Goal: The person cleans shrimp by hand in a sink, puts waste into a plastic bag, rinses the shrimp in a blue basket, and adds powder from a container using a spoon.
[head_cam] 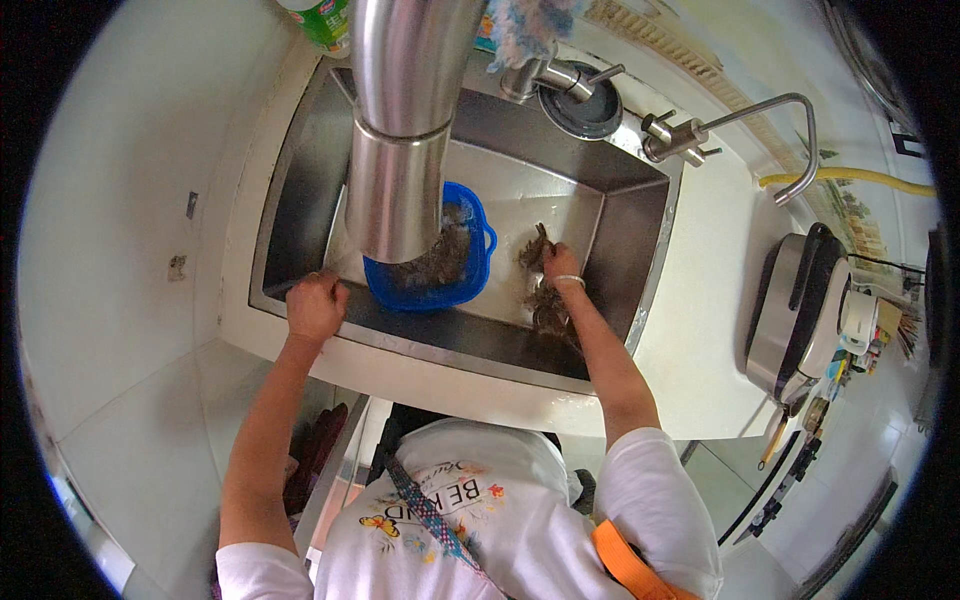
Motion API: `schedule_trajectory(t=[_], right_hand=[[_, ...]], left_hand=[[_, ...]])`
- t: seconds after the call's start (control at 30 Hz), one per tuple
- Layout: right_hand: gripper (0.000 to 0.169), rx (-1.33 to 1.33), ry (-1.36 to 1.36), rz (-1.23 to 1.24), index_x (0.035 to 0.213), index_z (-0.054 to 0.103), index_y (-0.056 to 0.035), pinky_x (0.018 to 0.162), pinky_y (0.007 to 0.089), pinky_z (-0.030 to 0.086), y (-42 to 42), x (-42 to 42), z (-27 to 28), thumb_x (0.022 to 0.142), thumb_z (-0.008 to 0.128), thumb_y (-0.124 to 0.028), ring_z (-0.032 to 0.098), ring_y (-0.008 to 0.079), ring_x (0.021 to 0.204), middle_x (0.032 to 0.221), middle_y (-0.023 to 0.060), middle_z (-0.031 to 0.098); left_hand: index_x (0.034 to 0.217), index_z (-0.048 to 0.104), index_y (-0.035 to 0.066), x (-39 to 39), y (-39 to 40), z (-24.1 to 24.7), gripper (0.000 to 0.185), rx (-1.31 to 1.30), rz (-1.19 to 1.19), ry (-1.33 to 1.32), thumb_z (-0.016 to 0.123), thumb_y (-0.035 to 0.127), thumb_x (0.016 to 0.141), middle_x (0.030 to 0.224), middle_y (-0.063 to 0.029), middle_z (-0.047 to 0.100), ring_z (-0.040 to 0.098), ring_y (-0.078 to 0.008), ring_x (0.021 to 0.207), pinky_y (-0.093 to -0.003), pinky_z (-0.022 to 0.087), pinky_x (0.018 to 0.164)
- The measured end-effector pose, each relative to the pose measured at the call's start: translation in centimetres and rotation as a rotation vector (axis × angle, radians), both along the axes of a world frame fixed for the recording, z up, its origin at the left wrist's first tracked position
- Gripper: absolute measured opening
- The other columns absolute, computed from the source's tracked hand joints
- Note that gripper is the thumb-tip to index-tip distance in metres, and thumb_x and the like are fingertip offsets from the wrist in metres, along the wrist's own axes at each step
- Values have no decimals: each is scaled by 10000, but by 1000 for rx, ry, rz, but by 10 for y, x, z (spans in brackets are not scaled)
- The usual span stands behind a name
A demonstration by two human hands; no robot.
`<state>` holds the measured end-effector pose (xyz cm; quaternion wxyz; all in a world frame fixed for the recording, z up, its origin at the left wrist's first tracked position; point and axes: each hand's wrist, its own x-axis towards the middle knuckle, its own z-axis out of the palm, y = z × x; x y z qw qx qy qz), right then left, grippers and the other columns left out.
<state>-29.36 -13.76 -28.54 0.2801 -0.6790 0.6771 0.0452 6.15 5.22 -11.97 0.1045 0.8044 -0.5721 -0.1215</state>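
My right hand (562,264), with a pale bracelet at the wrist, is low over the right side of a stainless steel sink (517,169). Its fingers are closed on a brown, stringy clump (534,251), which looks like roots or plant matter. Below that hand lies more brown stringy matter (549,307), partly hidden by my forearm. A blue plastic basin (471,281) with a loop handle stands left of it, holding a brown mass (442,259). My left hand (316,306) rests at the sink's front left rim, fingers curled; what lies under them is hidden.
A thick steel pipe-like faucet (401,187) hangs over the basin and hides part of it. Behind the sink are a mixer tap (562,79), a dark round dish (581,105) and a thin curved tap (757,120). A rice cooker-like appliance (795,315) stands on the right counter (697,322).
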Motion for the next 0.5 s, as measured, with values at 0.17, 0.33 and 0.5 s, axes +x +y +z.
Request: schedule_trajectory(t=[0.17,0.33,0.5], right_hand=[[388,152,242,75,914,588,3,742,404,464,-19,31,8,734,577,-341,576,319,870,895,188,601],[388,116,149,125,950,585,-26,790,388,442,-21,26,-2,714,582,-334,553,346,910,960,191,584],[391,153,-112,58,1042,527,-19,786,412,427,-20,26,34,756,529,-285,518,366,957,1056,199,542]], left_hand=[[671,547,22,0,0,1,114,9,21,-16,529,135,681,699,-156,555,553,-323,667,-421,450,594],[667,548,29,1,0,0,113,-1,-1,-11,523,137,682,693,-153,555,550,-327,664,-416,452,596],[680,560,33,3,7,-3,125,11,16,-30,515,150,690,682,-150,553,552,-320,659,-417,450,589]])
